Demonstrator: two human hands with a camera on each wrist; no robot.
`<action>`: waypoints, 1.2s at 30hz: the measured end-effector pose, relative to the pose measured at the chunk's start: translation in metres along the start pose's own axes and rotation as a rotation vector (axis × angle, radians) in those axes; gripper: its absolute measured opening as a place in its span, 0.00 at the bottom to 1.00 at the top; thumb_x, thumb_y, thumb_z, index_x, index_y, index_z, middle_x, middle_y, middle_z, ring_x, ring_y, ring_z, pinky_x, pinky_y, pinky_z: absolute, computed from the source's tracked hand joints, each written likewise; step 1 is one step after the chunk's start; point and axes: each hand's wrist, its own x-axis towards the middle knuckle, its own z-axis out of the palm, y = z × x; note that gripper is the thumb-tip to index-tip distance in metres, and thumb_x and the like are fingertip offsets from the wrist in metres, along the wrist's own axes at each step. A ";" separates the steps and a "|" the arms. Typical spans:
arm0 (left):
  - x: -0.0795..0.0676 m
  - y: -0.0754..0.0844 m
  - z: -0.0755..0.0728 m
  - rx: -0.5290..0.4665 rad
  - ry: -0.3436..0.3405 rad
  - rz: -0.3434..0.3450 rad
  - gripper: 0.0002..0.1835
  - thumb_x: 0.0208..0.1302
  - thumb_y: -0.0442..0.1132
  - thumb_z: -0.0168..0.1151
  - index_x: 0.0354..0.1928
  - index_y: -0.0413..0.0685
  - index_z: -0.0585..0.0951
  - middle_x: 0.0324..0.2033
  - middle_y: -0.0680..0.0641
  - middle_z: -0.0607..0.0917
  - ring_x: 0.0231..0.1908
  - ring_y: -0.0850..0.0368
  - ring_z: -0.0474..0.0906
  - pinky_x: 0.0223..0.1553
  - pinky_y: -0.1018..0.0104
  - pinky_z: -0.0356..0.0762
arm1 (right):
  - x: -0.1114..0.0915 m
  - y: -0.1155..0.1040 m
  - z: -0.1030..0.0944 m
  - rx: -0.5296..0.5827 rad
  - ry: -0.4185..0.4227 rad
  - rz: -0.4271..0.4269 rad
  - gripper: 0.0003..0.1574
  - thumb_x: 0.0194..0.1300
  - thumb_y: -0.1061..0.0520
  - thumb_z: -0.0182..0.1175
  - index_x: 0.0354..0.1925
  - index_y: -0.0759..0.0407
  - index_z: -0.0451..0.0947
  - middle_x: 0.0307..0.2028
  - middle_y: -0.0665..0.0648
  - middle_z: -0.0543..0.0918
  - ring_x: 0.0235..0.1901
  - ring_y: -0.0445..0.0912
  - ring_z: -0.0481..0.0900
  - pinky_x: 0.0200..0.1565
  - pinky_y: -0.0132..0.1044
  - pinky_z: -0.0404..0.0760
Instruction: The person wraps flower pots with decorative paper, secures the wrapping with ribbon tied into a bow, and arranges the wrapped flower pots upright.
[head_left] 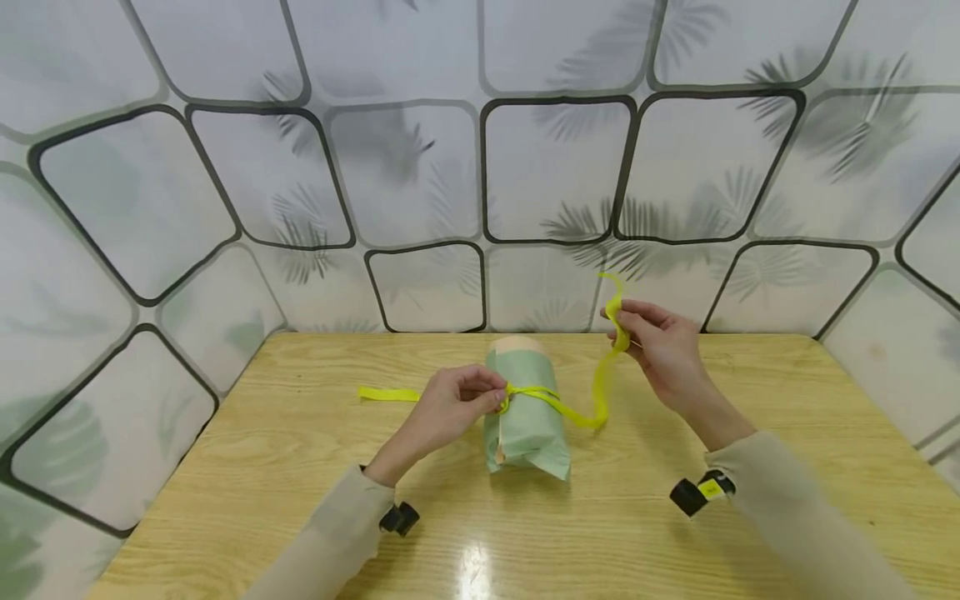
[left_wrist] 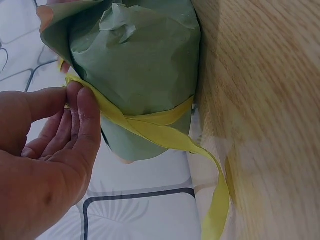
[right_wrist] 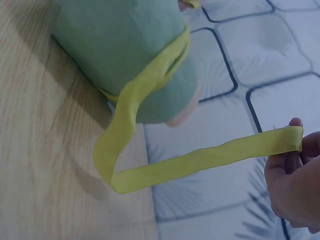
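Observation:
A roll-shaped package wrapped in pale green paper [head_left: 534, 432] lies on the table, with a yellow ribbon [head_left: 601, 400] tied around its middle. My left hand [head_left: 453, 407] pinches the ribbon at the knot on top of the package. In the left wrist view, thumb and fingertips of the left hand [left_wrist: 55, 155] meet beside the green paper [left_wrist: 135, 65]. Raised to the right, my right hand [head_left: 667, 354] pinches the ribbon near one end. The right wrist view shows that ribbon length [right_wrist: 210, 160] hanging in a bend between package and right hand [right_wrist: 297, 185].
Another tail of ribbon [head_left: 388, 394] lies to the left, beyond the left hand. The wooden table [head_left: 262, 467] ends at a patterned curtain-like backdrop [head_left: 427, 287] behind and at both sides. Small black devices [head_left: 400, 518] are strapped at the wrists.

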 end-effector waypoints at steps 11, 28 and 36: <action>0.001 -0.004 0.000 -0.001 -0.051 0.060 0.06 0.73 0.37 0.63 0.46 0.45 0.85 0.41 0.44 0.90 0.39 0.56 0.87 0.47 0.44 0.86 | 0.000 0.034 0.075 -0.929 -0.362 -0.682 0.11 0.68 0.67 0.64 0.48 0.64 0.88 0.40 0.60 0.91 0.34 0.45 0.87 0.36 0.33 0.86; -0.003 -0.009 0.000 -0.109 -0.001 -0.028 0.08 0.74 0.37 0.62 0.50 0.45 0.85 0.42 0.42 0.90 0.40 0.55 0.89 0.47 0.54 0.88 | -0.011 0.044 0.066 -0.851 -0.565 -0.343 0.08 0.67 0.61 0.68 0.44 0.57 0.90 0.49 0.55 0.89 0.51 0.49 0.87 0.52 0.39 0.87; -0.001 -0.007 0.001 -0.186 0.021 -0.034 0.08 0.73 0.34 0.63 0.49 0.40 0.84 0.44 0.39 0.89 0.40 0.56 0.89 0.45 0.63 0.89 | -0.008 0.051 0.068 -0.897 -0.537 -0.445 0.04 0.65 0.62 0.70 0.37 0.55 0.90 0.44 0.51 0.90 0.48 0.46 0.86 0.49 0.37 0.85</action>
